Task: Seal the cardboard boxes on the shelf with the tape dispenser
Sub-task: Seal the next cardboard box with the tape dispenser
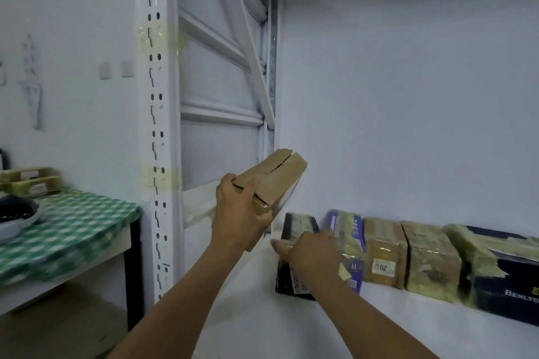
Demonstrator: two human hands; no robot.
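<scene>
My left hand [239,210] grips a small brown cardboard box [277,178] by its near end and holds it tilted in the air above the white shelf [262,315]. A gap shows between the box's top flaps. My right hand [309,253] rests on the top of a black box [294,280] at the left end of a row standing on the shelf; its thumb points left. Whether its fingers curl round the box is hidden. The tape dispenser is not in view.
To the right of the black box stand a purple box [350,242], two taped brown boxes [385,253] and a dark blue box [507,274]. A white perforated upright [154,131] frames the shelf's left side. A table with a green checked cloth [73,224] is at the left.
</scene>
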